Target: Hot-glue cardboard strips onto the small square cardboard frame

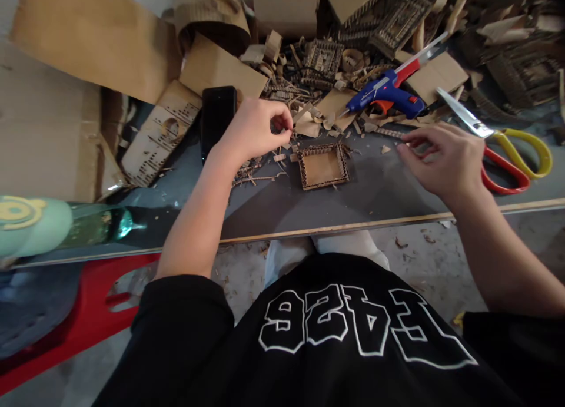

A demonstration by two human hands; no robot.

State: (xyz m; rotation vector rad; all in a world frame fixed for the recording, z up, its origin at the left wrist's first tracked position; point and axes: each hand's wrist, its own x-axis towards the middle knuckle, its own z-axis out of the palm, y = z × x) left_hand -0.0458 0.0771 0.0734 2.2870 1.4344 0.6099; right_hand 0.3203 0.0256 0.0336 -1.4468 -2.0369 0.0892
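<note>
A small rectangular cardboard frame (324, 187) with corrugated walls lies on the dark table between my hands. To its upper left, my left hand (253, 130) has thumb and forefinger pinched together; whatever may be between the tips is too small to make out. On the other side, my right hand (448, 159) pinches the end of a thin corrugated cardboard strip (388, 133), which points left toward the scraps. Yellow-and-red-handled scissors (503, 139) lie with blades open just beyond my right hand. Behind the frame rests a blue hot glue gun (382, 93) on scraps.
A black phone (218, 115) lies behind my left forearm. Cardboard sheets and scraps (304, 115) heap along the back, with small corrugated pieces (322, 59) among them. A green bottle (39, 224) is at far left, near a red chair (88, 304). The table's front edge (353, 225) runs before me.
</note>
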